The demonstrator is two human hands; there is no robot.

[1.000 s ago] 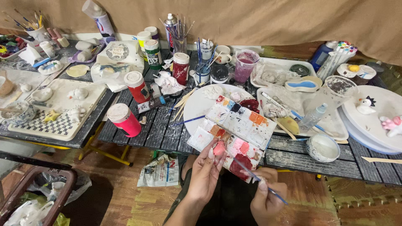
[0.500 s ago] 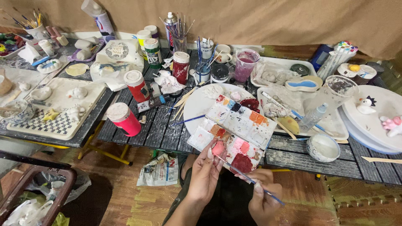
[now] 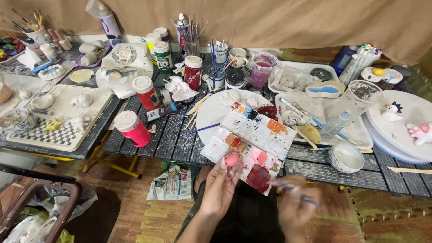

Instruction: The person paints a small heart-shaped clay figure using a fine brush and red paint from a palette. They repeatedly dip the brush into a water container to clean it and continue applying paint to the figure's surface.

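Note:
My left hand [image 3: 219, 188] holds a small pink figure [image 3: 232, 159] up at its fingertips, just below the front edge of the paint palette [image 3: 250, 135]. The palette is a white tray of wells with red, pink, orange and black paint, and it overhangs the dark slatted table [image 3: 171, 132]. My right hand [image 3: 294, 208] is blurred and grips a thin blue-handled paintbrush [image 3: 292, 192], whose tip points left toward the palette's dark red well [image 3: 258, 177].
Paint bottles [image 3: 146, 92], a pink-lidded jar [image 3: 132, 128], cups of brushes [image 3: 192, 38], a white plate [image 3: 222, 112], a small white bowl [image 3: 345, 157] and trays of white figures crowd the table. Newspaper [image 3: 173, 184] lies on the floor; a bin [image 3: 36, 216] stands lower left.
My right hand with the brush has shifted slightly and is now motion-blurred. The left hand keeps the pink figure in about the same place.

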